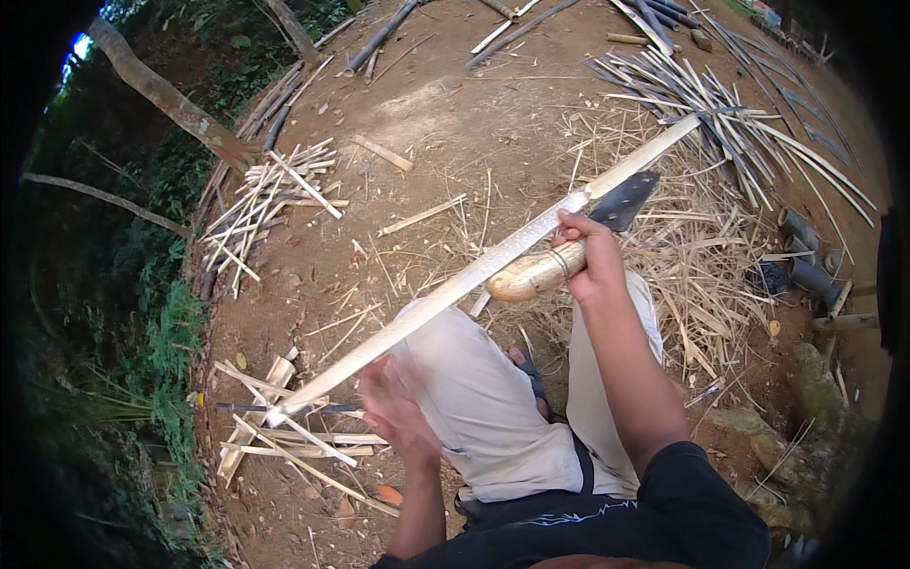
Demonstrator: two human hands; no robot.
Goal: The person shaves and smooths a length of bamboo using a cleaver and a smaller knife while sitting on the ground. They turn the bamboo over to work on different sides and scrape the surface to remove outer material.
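Bamboo fills this moment: a long pale bamboo slat [474, 275] runs on a slant from lower left, where its end lies over a small heap of offcuts [275, 427] on the bare earth, up to the upper right, where its tip reaches over a spread of shavings and thin strips [701, 218]. The slat is flat, narrow and straight, cream to whitish in colour, with a faintly rough, freshly cut face and a slightly darker edge; it passes above the person's light-trousered knee [483, 398]. The right hand [592, 256] is closed around the rounded, yellowish wooden handle of a chopping knife [569, 251], whose broad dark blade points up and to the right, lying just beside the slat and seemingly against its edge near the upper third. The left hand [398, 408] is blurred, just under the lower part of the slat; whether its fingers are closed on the slat or merely beside it cannot be told. Farther left on the ground lies a bundle of split sticks [270, 204], and at the upper right a fan of long greyish-green bamboo strips [758, 123]. Short sections of bamboo tube [806, 256] sit at the right edge, well apart from the hands.
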